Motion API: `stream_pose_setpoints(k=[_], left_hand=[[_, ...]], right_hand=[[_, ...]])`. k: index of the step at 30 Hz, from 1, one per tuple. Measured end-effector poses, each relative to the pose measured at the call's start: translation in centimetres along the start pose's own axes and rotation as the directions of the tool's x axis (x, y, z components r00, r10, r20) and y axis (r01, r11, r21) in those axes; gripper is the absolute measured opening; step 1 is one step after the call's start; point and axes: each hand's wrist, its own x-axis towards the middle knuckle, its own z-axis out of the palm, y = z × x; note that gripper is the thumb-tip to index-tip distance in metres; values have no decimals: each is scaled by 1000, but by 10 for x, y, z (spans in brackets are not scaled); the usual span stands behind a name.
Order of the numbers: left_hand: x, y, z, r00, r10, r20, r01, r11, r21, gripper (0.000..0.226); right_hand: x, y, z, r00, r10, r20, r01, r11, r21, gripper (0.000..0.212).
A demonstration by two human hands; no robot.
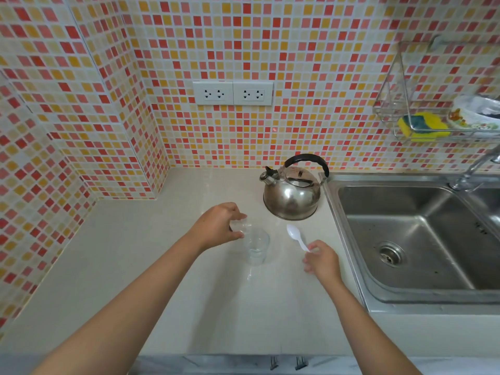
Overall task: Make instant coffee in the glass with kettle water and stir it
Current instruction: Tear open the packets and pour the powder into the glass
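L hand (pixel 219 223) tips small clear cup (pixel 239 226) over glass (pixel 256 246); R hand (pixel 323 262) holds spoon (pixel 297 237).

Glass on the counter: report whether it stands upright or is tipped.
Upright: the glass stands on its base on the counter, rim up.

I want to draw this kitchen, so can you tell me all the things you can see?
glass: one, clear, on the counter, nearly empty
small clear thing: one, see-through, held at the glass rim; cannot tell what it is
spoon: one, white plastic, right of the glass
kettle: one, silver with black handle, at the back beside the sink
sink: one, steel, on the right
sockets: two white plates, on the tiled wall
wire rack: one, on the wall, holding a yellow sponge
left hand: holding the small clear thing
right hand: holding the spoon's handle
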Motion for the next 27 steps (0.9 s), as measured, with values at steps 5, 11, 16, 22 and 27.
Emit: stream_pose_setpoints(k=[5, 11, 16, 22, 27], left_hand=[[11, 4, -6, 998, 58, 10, -58, 997, 50, 52], [20, 8, -5, 992, 125, 3, -124, 984, 130, 51], [19, 9, 0, 984, 177, 31, -180, 968, 173, 50], [18, 9, 8, 971, 216, 100, -235, 936, 261, 48], [20, 18, 16, 948, 257, 189, -309, 883, 352, 38]], right_hand=[[-14, -38, -25, 949, -315, 31, 316, 947, -55, 23], [-36, -67, -19, 848, -495, 192, 529, 815, -235, 22], [-38, -66, -6, 844, -480, 239, 536, 768, -349, 21], [-30, -61, 1, 857, -454, 244, 514, 719, -467, 21], [-28, -51, 0, 876, -421, 234, 481, 728, -489, 22]])
